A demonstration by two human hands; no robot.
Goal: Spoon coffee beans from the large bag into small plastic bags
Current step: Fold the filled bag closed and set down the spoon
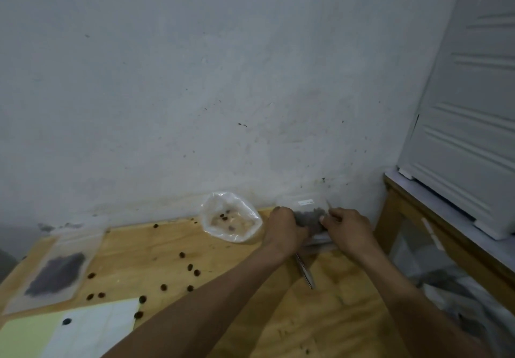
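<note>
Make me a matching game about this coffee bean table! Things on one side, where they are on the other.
Things:
1. large bag
2. small bag with beans
3. flat filled bag
4. spoon

Places:
A. far left of the table
B. lying under the left forearm
C. open, by the wall
D. gripped by left hand and right hand

Pairs: 1-C, 2-D, 3-A, 4-B

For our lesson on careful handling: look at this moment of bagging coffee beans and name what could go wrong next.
1. Both hands, left and right, grip the small bag of beans near the wall; if it is not sealed, beans may spill.
2. The large open bag sits right beside the left hand and could be knocked.
3. Loose beans on the table may roll off.
</note>
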